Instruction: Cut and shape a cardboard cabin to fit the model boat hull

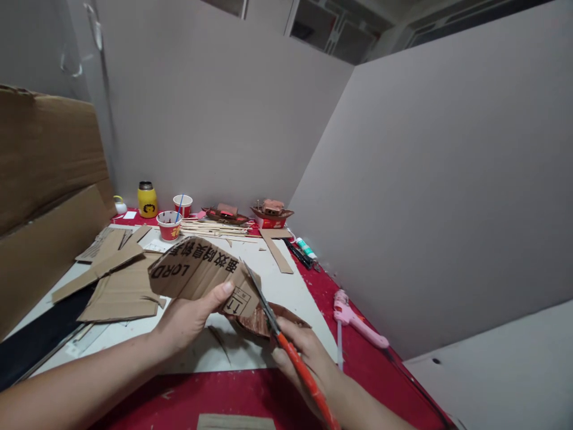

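Between the thumb and fingers of my left hand [192,316] is a curved piece of printed cardboard [197,275], raised above the white board. My right hand [304,352] is closed round a pair of scissors [295,361] with red handles. Their blades point up and away, lying against the right end of the cardboard; whether they are parted I cannot make out. Below the cardboard, close to both hands, is a brown painted boat-shaped piece [255,322], partly hidden by the cardboard, the scissors and my right hand.
Cardboard scraps [120,292] lie left on the white board [308,310]. At the back stand paper cups [169,230], a yellow bottle [147,200], thin wooden sticks [210,228] and two model boats [226,213]. A pink glue gun [358,322] rests right, on red cloth.
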`<action>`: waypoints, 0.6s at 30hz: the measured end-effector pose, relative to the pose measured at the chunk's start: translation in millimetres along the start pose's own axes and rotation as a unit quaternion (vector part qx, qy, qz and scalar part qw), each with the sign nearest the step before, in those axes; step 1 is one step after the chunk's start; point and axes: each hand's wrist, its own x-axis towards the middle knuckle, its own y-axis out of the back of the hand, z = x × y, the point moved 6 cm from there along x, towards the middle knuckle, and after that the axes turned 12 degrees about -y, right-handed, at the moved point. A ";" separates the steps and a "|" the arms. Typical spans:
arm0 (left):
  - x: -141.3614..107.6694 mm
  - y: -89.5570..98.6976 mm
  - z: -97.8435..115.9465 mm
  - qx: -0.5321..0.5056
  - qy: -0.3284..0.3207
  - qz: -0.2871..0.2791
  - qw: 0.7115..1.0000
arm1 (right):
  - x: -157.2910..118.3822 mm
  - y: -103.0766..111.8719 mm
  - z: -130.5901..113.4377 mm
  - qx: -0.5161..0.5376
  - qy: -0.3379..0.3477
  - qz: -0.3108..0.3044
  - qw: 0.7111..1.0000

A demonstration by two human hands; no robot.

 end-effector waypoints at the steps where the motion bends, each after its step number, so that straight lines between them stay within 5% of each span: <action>1: -0.1 0.1 -0.1 0.019 0.001 0.005 1.000 | -0.1 -0.5 -0.8 0.007 0.006 -0.003 1.000; 18: -2.1 -17.1 13.0 -0.033 -0.016 -0.094 0.995 | -4.2 5.6 8.5 -0.018 -0.018 0.011 1.000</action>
